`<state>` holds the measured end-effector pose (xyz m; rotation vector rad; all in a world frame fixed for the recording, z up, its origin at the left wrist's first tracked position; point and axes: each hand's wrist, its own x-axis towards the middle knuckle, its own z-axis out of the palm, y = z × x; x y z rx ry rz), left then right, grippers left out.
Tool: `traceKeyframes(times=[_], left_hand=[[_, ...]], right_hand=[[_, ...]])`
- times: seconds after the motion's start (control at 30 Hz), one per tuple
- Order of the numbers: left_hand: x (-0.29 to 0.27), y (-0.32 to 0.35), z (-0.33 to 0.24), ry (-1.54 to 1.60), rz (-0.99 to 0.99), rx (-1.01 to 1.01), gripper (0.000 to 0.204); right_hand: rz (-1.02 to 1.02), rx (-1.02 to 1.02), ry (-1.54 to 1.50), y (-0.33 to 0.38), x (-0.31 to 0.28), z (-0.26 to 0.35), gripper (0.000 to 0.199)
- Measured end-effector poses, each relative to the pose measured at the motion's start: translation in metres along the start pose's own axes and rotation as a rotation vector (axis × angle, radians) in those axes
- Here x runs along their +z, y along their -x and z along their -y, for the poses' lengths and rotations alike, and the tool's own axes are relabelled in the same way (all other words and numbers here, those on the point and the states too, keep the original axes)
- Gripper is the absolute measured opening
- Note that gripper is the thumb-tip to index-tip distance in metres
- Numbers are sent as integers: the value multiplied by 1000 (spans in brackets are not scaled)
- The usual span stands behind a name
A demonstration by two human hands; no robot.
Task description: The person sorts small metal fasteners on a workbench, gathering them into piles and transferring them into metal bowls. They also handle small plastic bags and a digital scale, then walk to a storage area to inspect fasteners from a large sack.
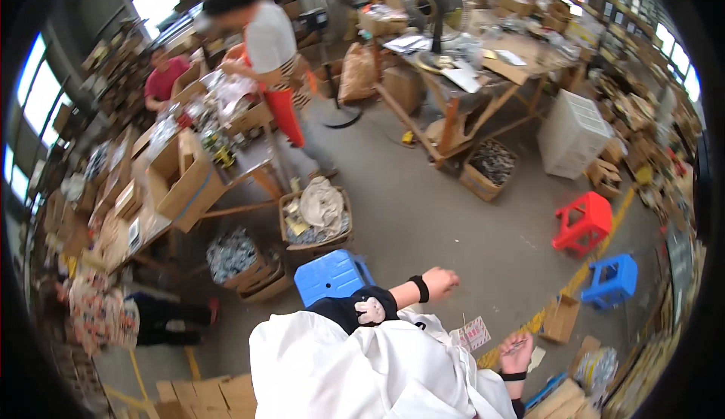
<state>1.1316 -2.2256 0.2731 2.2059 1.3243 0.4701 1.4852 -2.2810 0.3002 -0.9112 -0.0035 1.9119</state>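
My left hand (440, 283), with a black band at the wrist, is stretched out over the grey floor with its fingers loosely apart. A dark sleeve cover (355, 309) with a white rabbit patch covers that forearm. My right hand (517, 349), also with a black wristband, hangs at the lower right with its fingers half bent and apart. I see nothing held in either hand. A white card with red print (474, 333) shows between my hands, beside my white garment (362, 366). Nearest to my left arm stands a blue plastic stool (332, 275).
A red stool (583, 222) and another blue stool (610, 281) stand at right. Boxes of parts (316, 213) sit ahead. A person in a white shirt (272, 37) stands at a cluttered table, left. A wooden workbench (483, 79) and white crate (575, 136) stand farther off.
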Motion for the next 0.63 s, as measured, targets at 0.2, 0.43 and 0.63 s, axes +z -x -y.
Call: traceKeyframes(times=[0.2,0.43,0.63], left_hand=[[-54,8,38,251,-442,-256,19],[-99,50,161,232,-789,-816,17],[-237,-19,295,152,-884,-798,15]], right_hand=[[183,86,214,-159,128,82,34],[298,485,251,-319,290,-22,32],[463,607,342,-426,426,-63,34]])
